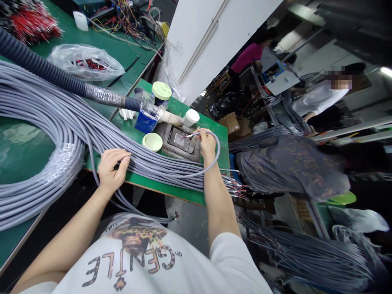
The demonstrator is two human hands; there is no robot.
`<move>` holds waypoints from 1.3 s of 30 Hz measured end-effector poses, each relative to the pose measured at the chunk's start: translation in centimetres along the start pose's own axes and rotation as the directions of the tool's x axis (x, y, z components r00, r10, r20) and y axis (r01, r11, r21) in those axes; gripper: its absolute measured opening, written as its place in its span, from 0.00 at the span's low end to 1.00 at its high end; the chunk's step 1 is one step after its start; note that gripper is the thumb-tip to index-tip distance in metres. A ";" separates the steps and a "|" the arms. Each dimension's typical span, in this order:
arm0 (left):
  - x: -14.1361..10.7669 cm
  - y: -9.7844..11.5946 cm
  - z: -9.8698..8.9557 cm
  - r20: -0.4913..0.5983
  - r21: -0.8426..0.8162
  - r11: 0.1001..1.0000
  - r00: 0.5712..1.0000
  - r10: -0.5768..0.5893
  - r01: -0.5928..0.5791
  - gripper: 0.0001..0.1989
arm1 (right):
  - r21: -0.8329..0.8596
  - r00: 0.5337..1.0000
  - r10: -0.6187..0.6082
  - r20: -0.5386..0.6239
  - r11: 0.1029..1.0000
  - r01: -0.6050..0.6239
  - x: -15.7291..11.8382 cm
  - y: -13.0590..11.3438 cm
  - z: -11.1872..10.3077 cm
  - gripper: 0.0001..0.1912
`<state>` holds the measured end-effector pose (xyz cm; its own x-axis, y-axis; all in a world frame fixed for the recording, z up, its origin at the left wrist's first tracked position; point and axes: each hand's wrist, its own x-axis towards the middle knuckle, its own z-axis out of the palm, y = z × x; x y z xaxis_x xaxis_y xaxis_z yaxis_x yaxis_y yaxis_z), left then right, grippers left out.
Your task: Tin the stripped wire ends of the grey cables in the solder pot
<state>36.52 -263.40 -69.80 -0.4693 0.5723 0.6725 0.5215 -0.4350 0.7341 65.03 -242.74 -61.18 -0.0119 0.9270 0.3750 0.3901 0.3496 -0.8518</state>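
Note:
My right hand (206,142) pinches the end of a grey cable (218,149), which loops back over my wrist. Its thin stripped wires (183,138) point left, over the shiny square centre of what looks like a solder pot (173,153). I cannot tell whether the wire tips touch the surface. My left hand (112,169) rests at the near edge of a thick bundle of grey cables (147,157), its fingers loosely bent and the thumb apart, with nothing visibly held. The bundle's wire ends (237,188) hang past the table's right edge.
A ribbed extraction hose (107,98) ends beside the pot, near a blue box (146,121). A pale green lid (152,142), a lidded jar (161,90) and a white cup (191,117) stand around. Coiled cable (27,175) fills the left. Two people work at the right.

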 end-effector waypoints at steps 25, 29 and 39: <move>-1.2 7.9 2.6 0.508 -0.485 0.650 0.793 -0.336 0.585 0.10 | -0.091 0.863 -0.502 0.047 0.859 0.504 -16.3 -11.0 -1.1 0.11; -2.0 9.5 5.0 0.792 -0.438 0.135 0.453 -0.409 0.889 0.17 | -0.041 0.768 -0.606 0.209 0.779 0.626 -19.5 -10.1 -0.8 0.16; -3.3 9.9 5.2 0.778 -0.433 0.346 0.538 -0.323 0.833 0.10 | -0.184 0.869 0.057 0.491 0.982 0.039 -20.9 -9.6 -2.8 0.11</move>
<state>46.89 -265.95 -65.26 0.1336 0.9897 0.0517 -0.5188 0.0254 0.8545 64.08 -265.90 -59.81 -0.4400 0.8927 0.0974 0.5520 0.3545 -0.7547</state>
